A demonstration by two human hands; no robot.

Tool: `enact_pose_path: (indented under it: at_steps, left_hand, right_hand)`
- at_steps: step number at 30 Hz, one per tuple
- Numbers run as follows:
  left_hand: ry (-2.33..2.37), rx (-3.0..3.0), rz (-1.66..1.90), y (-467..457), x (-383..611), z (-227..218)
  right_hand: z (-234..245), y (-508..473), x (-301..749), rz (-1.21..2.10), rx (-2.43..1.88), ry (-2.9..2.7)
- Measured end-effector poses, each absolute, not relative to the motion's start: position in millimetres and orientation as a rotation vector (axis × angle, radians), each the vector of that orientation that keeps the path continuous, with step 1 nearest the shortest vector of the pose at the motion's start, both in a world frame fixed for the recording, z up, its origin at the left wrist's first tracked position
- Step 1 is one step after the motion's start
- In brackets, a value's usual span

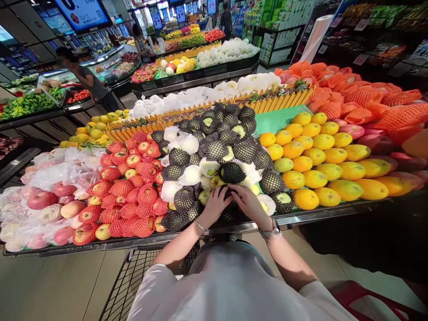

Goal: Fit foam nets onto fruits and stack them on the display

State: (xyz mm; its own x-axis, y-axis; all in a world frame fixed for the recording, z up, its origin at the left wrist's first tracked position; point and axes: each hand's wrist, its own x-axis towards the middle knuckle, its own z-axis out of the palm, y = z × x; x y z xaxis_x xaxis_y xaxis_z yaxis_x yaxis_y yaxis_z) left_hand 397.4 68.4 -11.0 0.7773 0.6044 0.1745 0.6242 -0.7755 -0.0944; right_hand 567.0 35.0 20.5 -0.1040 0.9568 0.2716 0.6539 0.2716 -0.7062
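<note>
My left hand (216, 203) and my right hand (246, 200) meet at the front edge of a pile of green fruit in foam nets. Bent fingers of both hands close around a dark bundle, which looks like a fruit in a black foam net (228, 192); the hands cover most of it. Just behind them lies another black-netted fruit (232, 172), beside a bare yellow-green fruit (217, 181). To the left are a green fruit (203, 197) and a white-netted fruit (191, 174). A pale fruit in a white net (266, 203) sits right of my right wrist.
Red-netted apples (122, 188) and bagged apples (42, 199) fill the left side. Yellow oval fruit (329, 171) stands in rows at right, below orange-netted fruit (361, 96). A metal shelf edge (321, 217) runs along the front; a wire cart (133, 276) is below. A person (92, 84) stands far left.
</note>
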Motion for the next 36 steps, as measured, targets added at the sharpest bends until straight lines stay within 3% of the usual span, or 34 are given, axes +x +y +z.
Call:
enact_pose_path:
  at_steps: [6, 12, 16, 30, 36]
  left_hand:
    - [-1.006, -2.927, -0.147, 62.3, 380.2, -10.3]
    - [-1.163, -2.991, -0.22, 50.1, 364.9, -9.1]
    - [-1.229, -3.001, -0.227, 51.9, 369.6, -6.9]
    - [-1.144, -3.014, 0.139, 83.7, 394.3, 10.8]
    - [-1.063, -3.297, 0.004, 100.4, 378.2, 3.5]
  right_hand:
    - [10.0, 68.8, 552.8, 0.463, -1.499, -2.295]
    - [-18.8, 91.4, 549.6, 1.105, -1.258, -2.06]
    - [-19.2, 95.3, 547.9, 1.26, -1.265, -1.749]
    - [-14.1, 104.4, 548.0, 1.337, -1.214, -1.419]
    - [-10.5, 96.6, 543.3, 1.309, -1.232, -1.316]
